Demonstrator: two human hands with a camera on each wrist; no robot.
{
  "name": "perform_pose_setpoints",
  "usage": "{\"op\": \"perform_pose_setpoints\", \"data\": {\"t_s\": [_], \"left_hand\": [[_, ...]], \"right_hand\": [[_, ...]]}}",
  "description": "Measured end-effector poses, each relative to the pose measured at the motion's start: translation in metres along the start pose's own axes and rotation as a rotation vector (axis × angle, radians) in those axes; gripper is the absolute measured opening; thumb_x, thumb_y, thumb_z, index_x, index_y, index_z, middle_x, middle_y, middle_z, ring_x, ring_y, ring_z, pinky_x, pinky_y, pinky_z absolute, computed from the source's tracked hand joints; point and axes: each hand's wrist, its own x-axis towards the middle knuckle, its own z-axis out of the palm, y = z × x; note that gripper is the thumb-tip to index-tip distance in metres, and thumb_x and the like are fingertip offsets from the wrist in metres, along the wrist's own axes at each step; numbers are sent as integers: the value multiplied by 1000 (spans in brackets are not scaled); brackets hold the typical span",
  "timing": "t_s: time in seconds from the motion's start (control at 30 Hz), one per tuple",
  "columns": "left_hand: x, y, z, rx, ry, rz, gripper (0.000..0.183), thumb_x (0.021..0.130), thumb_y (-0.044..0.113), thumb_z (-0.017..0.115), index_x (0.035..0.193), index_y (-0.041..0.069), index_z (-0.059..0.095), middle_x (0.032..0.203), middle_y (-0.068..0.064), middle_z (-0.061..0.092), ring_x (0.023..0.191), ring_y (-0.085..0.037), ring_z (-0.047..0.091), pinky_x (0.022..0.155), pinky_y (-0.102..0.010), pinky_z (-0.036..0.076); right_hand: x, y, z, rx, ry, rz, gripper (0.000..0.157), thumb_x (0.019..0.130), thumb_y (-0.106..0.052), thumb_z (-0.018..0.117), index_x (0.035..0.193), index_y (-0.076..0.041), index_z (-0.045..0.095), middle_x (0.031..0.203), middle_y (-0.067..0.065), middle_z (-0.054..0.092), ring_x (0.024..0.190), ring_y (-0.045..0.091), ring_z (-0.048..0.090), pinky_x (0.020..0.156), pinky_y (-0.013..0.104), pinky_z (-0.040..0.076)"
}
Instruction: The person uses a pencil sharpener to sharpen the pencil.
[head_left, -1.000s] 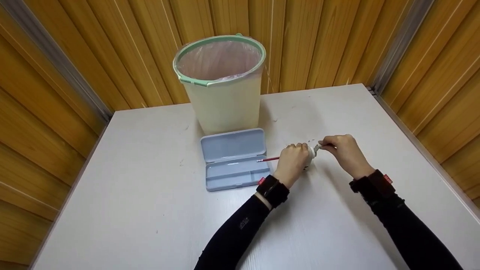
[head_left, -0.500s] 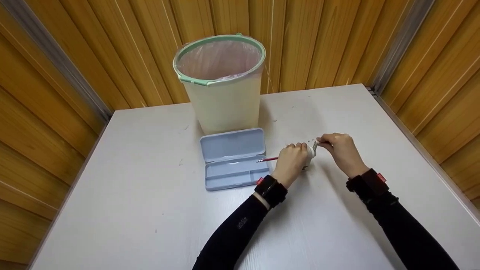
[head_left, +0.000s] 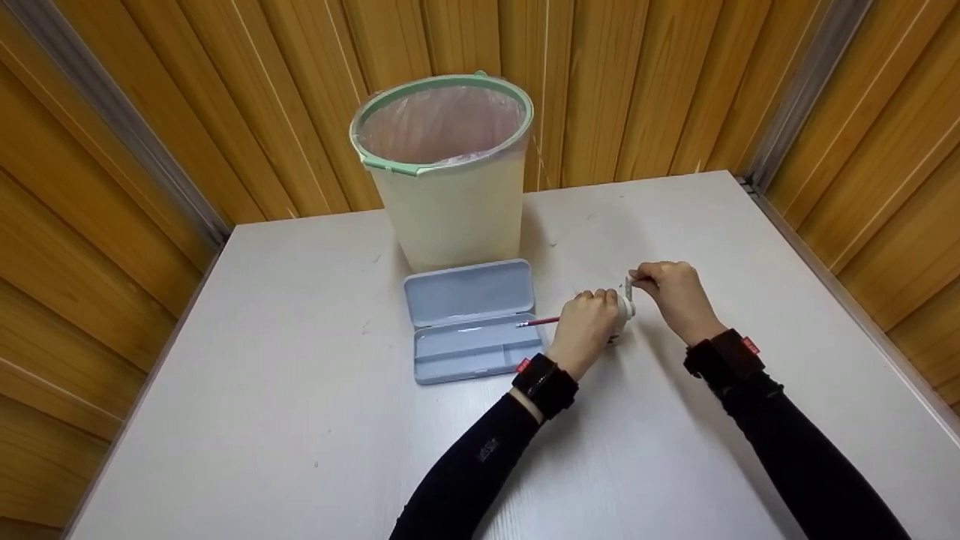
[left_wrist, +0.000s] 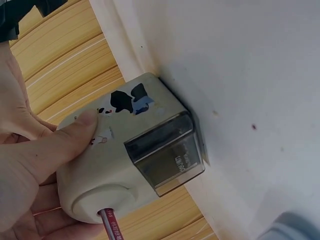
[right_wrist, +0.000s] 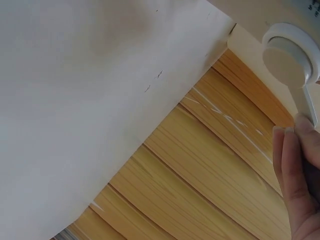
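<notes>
My left hand (head_left: 585, 330) grips a white hand-crank pencil sharpener (left_wrist: 112, 160) on the table, thumb on its patterned top in the left wrist view. A clear shavings drawer (left_wrist: 170, 160) sits in the sharpener's front. Out of the round opening sticks a red pencil (left_wrist: 111, 225); in the head view its eraser end points left over the pencil case. At the sharpener's far end, my right hand (head_left: 675, 296) pinches the tip of the crank handle (right_wrist: 303, 102) between thumb and fingers. The crank stands roughly upright in the head view. The pencil's tip is hidden inside the sharpener.
A light blue pencil case (head_left: 469, 292) lies open left of the sharpener, its divided compartments toward me. Behind it stands a cream trash bin (head_left: 457, 214) with a green rim and pink liner. Wood-patterned walls (head_left: 600, 90) border the white table (head_left: 300, 375).
The crank has swung from leaning right to about upright, with my right hand moving left and slightly up along with it. My left hand, the sharpener and the pencil stay nearly in place.
</notes>
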Motion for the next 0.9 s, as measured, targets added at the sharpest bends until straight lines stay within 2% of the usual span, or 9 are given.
{"op": "perform_pose_setpoints", "data": {"t_s": [0.3,0.57,0.9], "left_hand": [[1,-1,0,22,38,-13,12,91,15,59,96,16,69,83,7,70,71,-8,66,58,-22,54],[0,-3,1,-14,11,-17,14,89,14,61,100,15,70,86,6,70,72,-9,66,58,-23,55],[-1,-1,1,-14,11,-13,18,91,14,60,105,15,71,88,6,71,73,-8,66,59,-22,55]], "right_hand": [[9,4,3,-4,-74,30,7,82,2,71,83,8,69,86,22,74,79,38,72,71,47,57],[14,5,6,-7,-113,43,6,82,3,71,81,9,69,83,22,73,77,38,71,70,48,56],[14,9,10,-12,-141,51,7,84,3,70,83,10,69,83,23,72,78,39,71,72,49,56]]}}
